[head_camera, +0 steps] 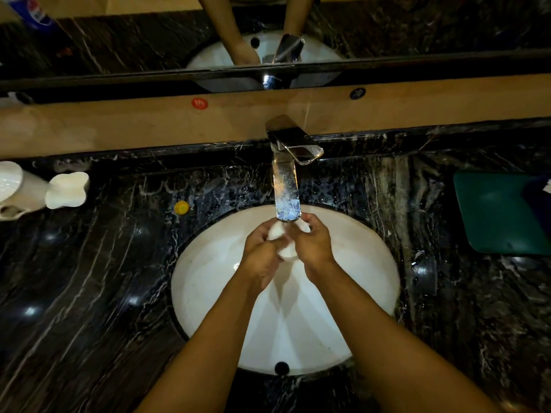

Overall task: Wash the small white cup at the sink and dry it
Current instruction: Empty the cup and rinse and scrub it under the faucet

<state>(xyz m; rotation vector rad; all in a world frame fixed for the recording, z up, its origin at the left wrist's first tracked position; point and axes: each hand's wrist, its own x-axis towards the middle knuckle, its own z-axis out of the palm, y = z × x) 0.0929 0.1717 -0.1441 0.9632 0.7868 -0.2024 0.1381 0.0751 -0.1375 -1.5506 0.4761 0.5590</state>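
Under the faucet (286,186), left hand (262,257) and right hand (313,245) both grip the cup (287,253); mostly hidden.

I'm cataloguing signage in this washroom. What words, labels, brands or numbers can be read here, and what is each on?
None can be read for certain.
Red round sticker on the tan ledge: one white character, too blurred to read.
Dark round sticker on the same ledge: a pale mark, too small to read.
Blue container, top left: a label with red and white print, blurred.
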